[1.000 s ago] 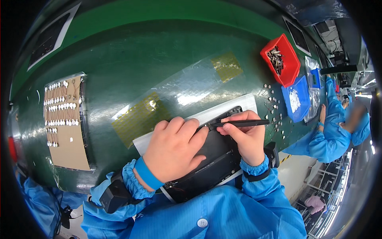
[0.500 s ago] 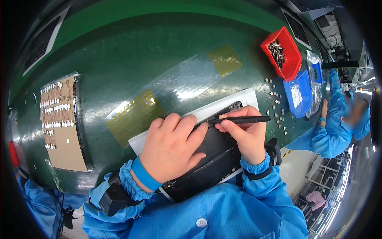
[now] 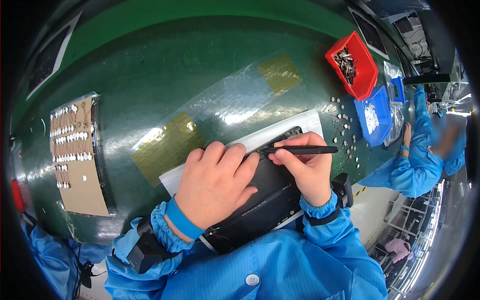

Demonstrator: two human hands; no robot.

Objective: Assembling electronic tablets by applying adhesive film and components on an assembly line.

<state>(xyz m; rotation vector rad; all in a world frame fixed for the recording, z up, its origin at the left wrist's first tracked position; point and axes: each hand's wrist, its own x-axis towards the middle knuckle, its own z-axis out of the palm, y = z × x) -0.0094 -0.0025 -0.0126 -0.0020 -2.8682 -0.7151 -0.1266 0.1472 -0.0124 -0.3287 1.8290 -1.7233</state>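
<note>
A flat black electronic device [image 3: 267, 192], like an opened tablet casing, lies slanted in front of me on a white sheet [image 3: 311, 121]. My right hand [image 3: 309, 161] pinches black tweezers [image 3: 310, 149]. Their tip points left, at the device's far edge next to my left index fingertip. My left hand [image 3: 212, 187] rests over the device's left part, index finger stretched toward the tip and thumb apart. I see nothing held in it, though its other fingertips are partly hidden. What the tweezer tip touches is too small to tell.
Beyond the device lies a clear film with yellow label patches [image 3: 167, 145]. At left, a cardboard sheet [image 3: 82, 192] carries rows of small white discs with wires. Loose discs [image 3: 345, 127], a red bin [image 3: 367, 75] and a blue tray [image 3: 382, 107] stand right, near a co-worker [image 3: 417, 170].
The whole view has shifted very slightly. Both hands keep nearly the same place and grip, and the tweezers stay at the device's far edge.
</note>
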